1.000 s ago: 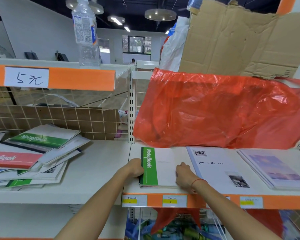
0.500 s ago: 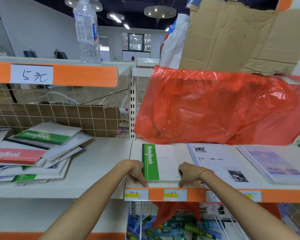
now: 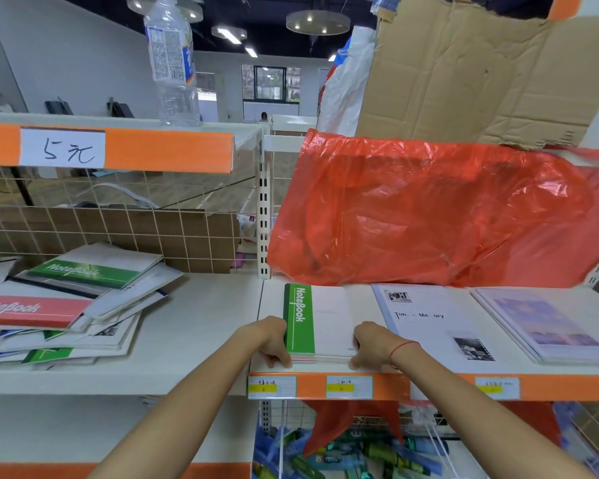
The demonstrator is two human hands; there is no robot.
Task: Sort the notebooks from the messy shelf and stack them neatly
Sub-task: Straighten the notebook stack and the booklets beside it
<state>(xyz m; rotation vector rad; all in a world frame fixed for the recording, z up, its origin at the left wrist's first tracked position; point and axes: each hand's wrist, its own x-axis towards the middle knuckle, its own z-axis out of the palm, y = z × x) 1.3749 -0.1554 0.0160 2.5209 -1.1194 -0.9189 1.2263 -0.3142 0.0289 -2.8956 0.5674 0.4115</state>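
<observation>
White shelf (image 3: 194,326), orange edge strip (image 3: 388,387), red plastic sheet (image 3: 429,216)

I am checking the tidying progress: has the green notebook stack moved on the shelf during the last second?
No. The green notebook stack keeps its gap to the orange shelf edge and the white post.

One head-worn wide-angle camera faces forward and slightly down, close to the shelf (image 3: 187,368); both forearms reach in from the bottom edge toward the green notebook stack (image 3: 322,323).
</observation>
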